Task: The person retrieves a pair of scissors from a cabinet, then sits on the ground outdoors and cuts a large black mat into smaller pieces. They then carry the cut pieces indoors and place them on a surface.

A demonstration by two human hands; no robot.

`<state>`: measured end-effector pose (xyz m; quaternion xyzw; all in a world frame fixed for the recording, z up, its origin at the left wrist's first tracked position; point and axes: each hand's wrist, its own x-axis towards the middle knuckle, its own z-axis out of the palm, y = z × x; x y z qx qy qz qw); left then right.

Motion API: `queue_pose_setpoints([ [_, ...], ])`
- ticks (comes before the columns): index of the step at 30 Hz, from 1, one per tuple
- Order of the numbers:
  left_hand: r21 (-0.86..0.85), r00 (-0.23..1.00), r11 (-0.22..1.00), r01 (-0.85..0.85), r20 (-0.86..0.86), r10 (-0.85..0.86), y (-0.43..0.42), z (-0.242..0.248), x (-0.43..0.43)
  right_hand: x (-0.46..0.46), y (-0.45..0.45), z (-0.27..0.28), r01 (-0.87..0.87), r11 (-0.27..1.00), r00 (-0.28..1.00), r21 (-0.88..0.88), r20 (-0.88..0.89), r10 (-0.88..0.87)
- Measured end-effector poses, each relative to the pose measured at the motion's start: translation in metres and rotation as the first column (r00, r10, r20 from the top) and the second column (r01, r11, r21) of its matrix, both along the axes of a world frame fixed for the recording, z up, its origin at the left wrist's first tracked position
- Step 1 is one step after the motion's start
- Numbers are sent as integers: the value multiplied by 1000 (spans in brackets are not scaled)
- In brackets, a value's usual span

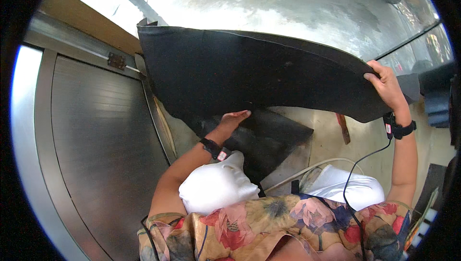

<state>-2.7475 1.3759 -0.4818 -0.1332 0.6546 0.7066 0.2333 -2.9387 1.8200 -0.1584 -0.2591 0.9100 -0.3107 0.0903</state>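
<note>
A large black flexible sheet [252, 68], perhaps fabric or rubber, spans the middle of the view, with its upper edge folded over. My right hand [387, 82] grips this sheet at its upper right edge, thumb on the near face. Against the lower edge, left of centre, is my left hand [232, 120]; its fingers are partly hidden, so I cannot tell whether it grips the sheet. Below the left hand another dark piece [277, 138] slopes down beside my knee. Both wrists wear black straps, and a cable runs from the right one.
A metal-framed door panel [101, 145] stands close on my left, with a hinge [117, 61] at its top. A reddish-brown bar [343, 128] shows below the sheet at right. A pale curved tube or cord [306, 169] lies between my knees. Shiny concrete floor [306, 5] extends beyond.
</note>
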Motion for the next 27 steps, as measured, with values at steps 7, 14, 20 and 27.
queue_pose_setpoints([
  [7, -139, 909, 898, 417, 78, -409, -57, 0, -8, 9, 28, 19, 169, 985, 905, -25, -392, -165],
  [14, 402, 886, 802, 441, -339, -318, -66, 89, -36, 2, 3, 12, 310, 935, 876, -171, -331, -351],
  [20, 185, 976, 959, 216, -41, -212, -114, 194, -47, 9, 12, 22, 262, 925, 805, -274, -467, -366],
  [27, -300, 813, 891, 341, -382, -440, -5, 212, -120, 12, 8, 64, 361, 699, 759, -618, -241, -605],
])
